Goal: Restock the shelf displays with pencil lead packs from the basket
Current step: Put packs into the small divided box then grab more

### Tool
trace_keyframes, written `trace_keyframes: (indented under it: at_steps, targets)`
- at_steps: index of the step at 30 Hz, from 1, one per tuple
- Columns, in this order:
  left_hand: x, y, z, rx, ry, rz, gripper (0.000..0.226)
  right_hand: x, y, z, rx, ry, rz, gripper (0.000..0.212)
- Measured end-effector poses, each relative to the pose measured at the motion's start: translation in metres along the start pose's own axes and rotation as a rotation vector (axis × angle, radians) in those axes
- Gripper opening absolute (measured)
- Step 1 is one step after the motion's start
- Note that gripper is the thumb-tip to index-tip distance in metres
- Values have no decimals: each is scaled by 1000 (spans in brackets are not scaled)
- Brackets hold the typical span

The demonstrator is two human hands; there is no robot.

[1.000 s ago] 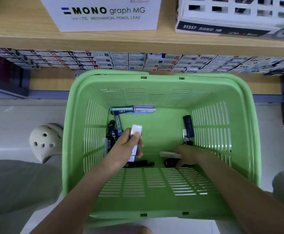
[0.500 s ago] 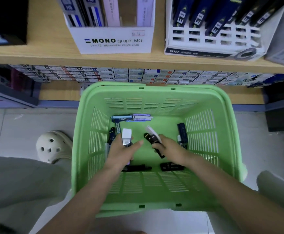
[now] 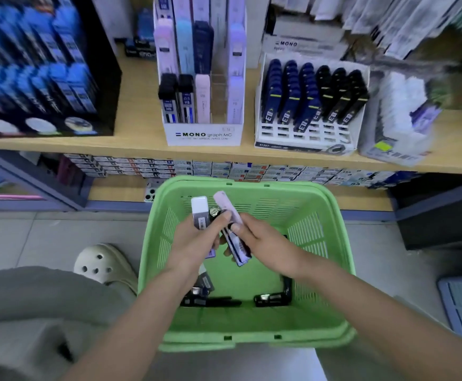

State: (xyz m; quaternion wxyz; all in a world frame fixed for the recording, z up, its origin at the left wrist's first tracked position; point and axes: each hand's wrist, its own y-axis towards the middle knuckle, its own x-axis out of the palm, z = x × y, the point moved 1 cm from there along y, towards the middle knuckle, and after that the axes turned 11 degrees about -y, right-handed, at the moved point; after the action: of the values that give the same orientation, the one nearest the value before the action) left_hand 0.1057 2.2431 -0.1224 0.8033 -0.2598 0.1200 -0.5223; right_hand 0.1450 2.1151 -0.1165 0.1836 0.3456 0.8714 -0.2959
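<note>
Holding a white lead pack [image 3: 200,211] and a dark pack [image 3: 215,213] in the left grip [image 3: 194,242], fingers curled round both, above the green basket [image 3: 251,185]. Pinching a lilac pack [image 3: 231,215] in the right grip [image 3: 262,239], tilted, close against the left bundle; cannot tell whether touching. Not yet carried to the display, any of the three.

Left on the basket floor: a few black packs [image 3: 271,298] near the front wall, perhaps more hidden under the arms.

Up on the wooden shelf [image 3: 141,144], in the white display box [image 3: 202,134], showing one bare slot [image 3: 218,97] between the pink row and the lilac row, likely waiting for stock.

Judging from that, partway through: this handful gathered, placing not begun, probably several more handfuls to go.
</note>
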Motion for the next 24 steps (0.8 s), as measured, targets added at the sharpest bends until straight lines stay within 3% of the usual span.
trace_keyframes:
  at_steps: [5,12,19,24]
  targets:
    - [-1,-19,22,95,-107,21,30,0,-19,-30,64,288,74,20]
    - [0,-45,53,218,-185,-3,22,4,-36,-70,43,154,333,27]
    - [-6,-60,90,242,-188,36,16,-8,-47,-89,29,118,400,33]
    - [-11,-67,119,200,-216,-41,13,-32,-59,-103,89,234,461,27]
